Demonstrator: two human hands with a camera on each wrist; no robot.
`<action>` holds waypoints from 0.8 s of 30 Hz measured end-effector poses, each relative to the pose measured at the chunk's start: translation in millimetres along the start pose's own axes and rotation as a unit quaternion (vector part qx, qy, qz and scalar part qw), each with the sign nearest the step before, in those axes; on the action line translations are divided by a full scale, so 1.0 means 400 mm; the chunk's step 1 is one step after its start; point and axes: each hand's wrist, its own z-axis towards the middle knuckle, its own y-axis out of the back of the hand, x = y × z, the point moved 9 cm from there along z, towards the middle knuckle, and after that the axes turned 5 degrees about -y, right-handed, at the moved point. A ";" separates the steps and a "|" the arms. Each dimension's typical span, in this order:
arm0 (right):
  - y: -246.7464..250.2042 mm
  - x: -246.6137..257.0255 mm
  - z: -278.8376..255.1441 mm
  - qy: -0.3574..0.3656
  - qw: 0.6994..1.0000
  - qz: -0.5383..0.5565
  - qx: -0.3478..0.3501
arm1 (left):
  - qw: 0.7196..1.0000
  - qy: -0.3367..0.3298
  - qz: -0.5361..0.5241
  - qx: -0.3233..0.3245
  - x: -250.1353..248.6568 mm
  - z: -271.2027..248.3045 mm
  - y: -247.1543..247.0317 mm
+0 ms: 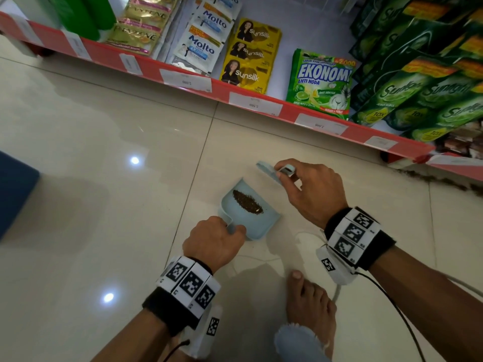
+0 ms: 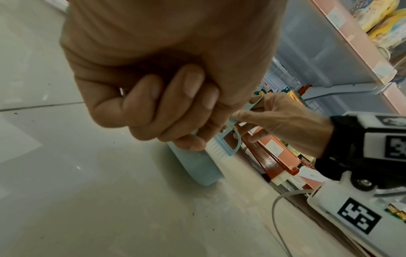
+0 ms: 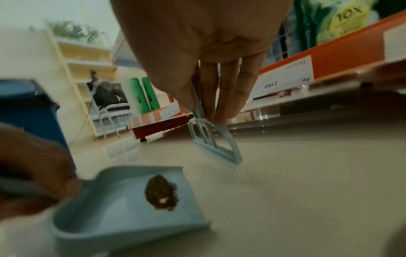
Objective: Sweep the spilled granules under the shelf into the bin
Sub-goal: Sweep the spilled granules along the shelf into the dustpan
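Observation:
A light blue dustpan lies on the tiled floor with a heap of dark granules inside. My left hand grips its handle at the near end, fingers curled round it. My right hand pinches the handle of a small light blue brush just beyond the pan's mouth, bristles down at the floor. More dark granules lie along the shelf's base at the right. The blue bin stands at the far left.
A red-edged bottom shelf with sachets and green detergent packs runs across the back. My bare foot is planted near my right wrist, beside a fluffy pale blue thing. Cables trail over the floor by my right wrist.

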 end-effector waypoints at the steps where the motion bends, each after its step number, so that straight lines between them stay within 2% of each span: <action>1: -0.015 0.002 -0.004 0.003 0.999 -0.019 0.025 | 1.000 0.002 0.000 0.001 0.000 0.000 0.001; 4: -0.049 0.012 -0.023 -0.003 0.994 0.058 0.096 | 1.000 0.009 0.006 0.004 0.002 -0.002 0.003; 7: -0.031 0.009 -0.010 -0.022 0.985 0.156 0.073 | 1.000 0.014 0.016 0.008 0.005 -0.004 0.002; 9: -0.006 0.003 0.009 -0.024 0.989 0.143 0.031 | 1.000 0.017 0.016 0.011 0.006 -0.005 0.002; 11: 0.009 -0.009 0.026 -0.028 0.996 0.081 0.003 | 1.000 0.019 0.013 0.016 0.007 -0.006 0.001; 13: 0.007 -0.016 0.033 -0.027 1.000 0.011 0.001 | 0.999 0.019 0.015 0.021 0.009 -0.006 0.000; 15: -0.015 -0.010 0.024 -0.015 0.999 -0.024 0.027 | 0.999 0.021 0.021 0.024 0.012 -0.006 0.000; 19: -0.056 0.041 -0.041 0.017 0.997 0.028 0.071 | 0.999 0.016 0.028 0.031 0.012 -0.006 -0.009; 24: -0.049 0.038 -0.069 -0.024 0.991 0.117 0.061 | 0.999 -0.012 0.018 0.048 0.000 -0.013 -0.030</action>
